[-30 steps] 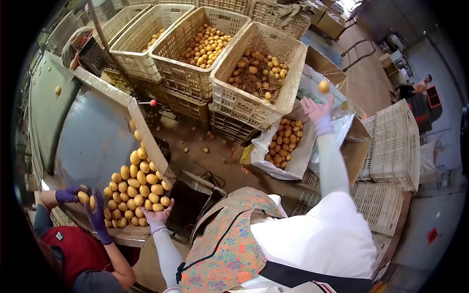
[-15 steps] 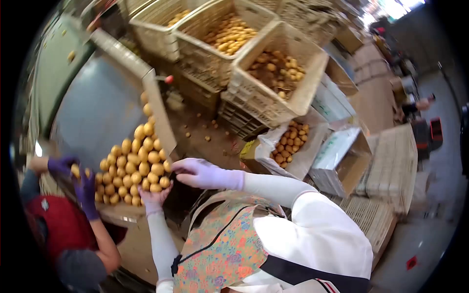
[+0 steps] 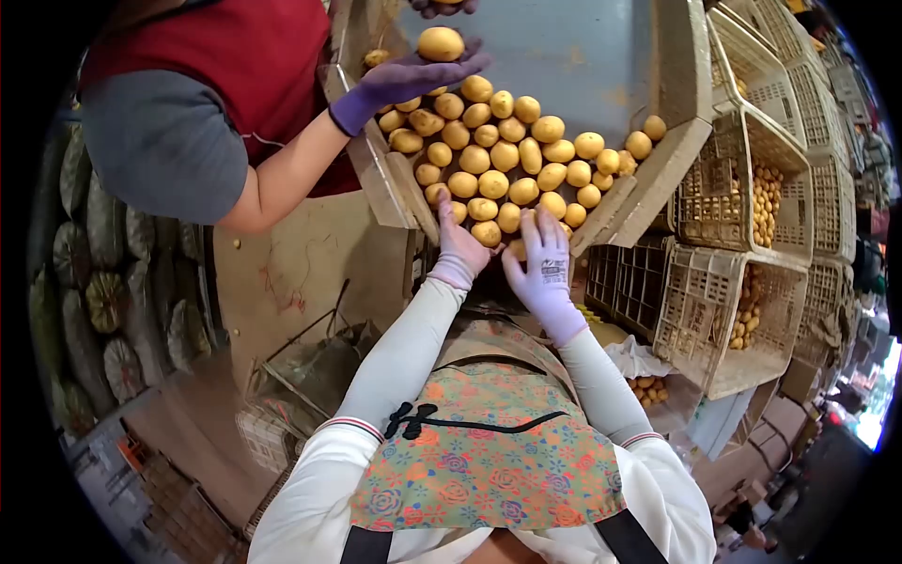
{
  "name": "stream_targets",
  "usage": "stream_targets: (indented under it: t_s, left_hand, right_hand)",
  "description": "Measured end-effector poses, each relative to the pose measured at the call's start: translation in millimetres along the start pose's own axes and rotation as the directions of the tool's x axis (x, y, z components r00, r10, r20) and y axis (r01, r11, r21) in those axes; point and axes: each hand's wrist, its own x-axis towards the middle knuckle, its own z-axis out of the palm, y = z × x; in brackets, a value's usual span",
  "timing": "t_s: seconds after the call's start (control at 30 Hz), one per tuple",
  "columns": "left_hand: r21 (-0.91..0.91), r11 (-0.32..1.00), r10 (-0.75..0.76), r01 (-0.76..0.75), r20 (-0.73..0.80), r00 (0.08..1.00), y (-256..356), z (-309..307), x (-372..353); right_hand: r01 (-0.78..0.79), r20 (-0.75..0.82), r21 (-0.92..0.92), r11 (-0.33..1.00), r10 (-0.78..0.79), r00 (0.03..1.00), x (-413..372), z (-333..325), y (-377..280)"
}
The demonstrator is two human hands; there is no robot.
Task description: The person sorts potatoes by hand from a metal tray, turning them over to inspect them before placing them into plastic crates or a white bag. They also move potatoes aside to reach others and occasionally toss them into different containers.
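Many round yellow potatoes [image 3: 505, 155] lie massed at the narrowing mouth of a grey-bottomed sorting tray [image 3: 573, 56]. My left hand [image 3: 460, 249], in a pale glove, is cupped at the mouth's left side, thumb stretched up against the potatoes; its other fingers are partly hidden. My right hand [image 3: 545, 268], in a lilac glove, lies over the front potatoes with fingers stretched out and thumb apart. One potato [image 3: 516, 248] shows between that thumb and the fingers, not clearly gripped.
A co-worker's purple-gloved hand [image 3: 404, 80] holds a large potato [image 3: 440, 43] above the tray's left side. Plastic crates [image 3: 700, 305] with potatoes are stacked on the right. Filled sacks [image 3: 103, 282] lie at far left. A lined box with potatoes [image 3: 676, 399] stands by my right elbow.
The view has swung round to face the tray squarely. My right hand has moved from beside the tray's mouth onto the front potatoes. My left hand stays at the mouth.
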Motion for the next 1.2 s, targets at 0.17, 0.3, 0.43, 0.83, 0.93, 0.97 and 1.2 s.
stream_targets:
  t_s: [0.17, 0.3, 0.43, 0.83, 0.93, 0.97, 1.2]
  left_hand:
    - [0.215, 0.96, 0.2, -0.179, -0.079, 0.977, -7, 6, -1]
    - [0.107, 0.994, 0.028, -0.027, -0.009, 1.0, -3, -3, 2]
    - [0.057, 0.998, 0.001, -0.006, 0.089, 0.996, -1, -16, 6]
    - [0.324, 0.935, -0.164, 0.147, 0.027, 0.986, 0, -8, 12]
    - [0.296, 0.935, -0.21, 0.194, 0.022, 0.978, 1, -23, 29]
    - [0.3, 0.928, -0.249, 0.223, 0.052, 0.967, 6, -21, 28]
    - [0.309, 0.934, -0.156, 0.177, -0.092, 0.983, 2, -5, 19]
  right_hand:
    - [0.159, 0.173, -0.064, 0.985, -0.146, 0.974, 16, -10, -12]
    - [0.093, 0.159, -0.189, 0.978, -0.063, 0.985, -9, -7, -9]
    - [0.111, 0.05, -0.083, 0.99, -0.107, 0.993, 1, 8, -9]
    - [-0.011, -0.051, 0.025, 1.0, 0.012, 0.999, 26, -20, 5]
    - [-0.19, -0.043, 0.244, 0.951, 0.207, 0.977, 31, -31, 6]
    - [-0.32, -0.07, 0.593, 0.739, 0.443, 0.894, 41, -40, -4]
    - [0.121, -0.221, 0.197, 0.973, -0.076, 0.972, 145, -67, -61]
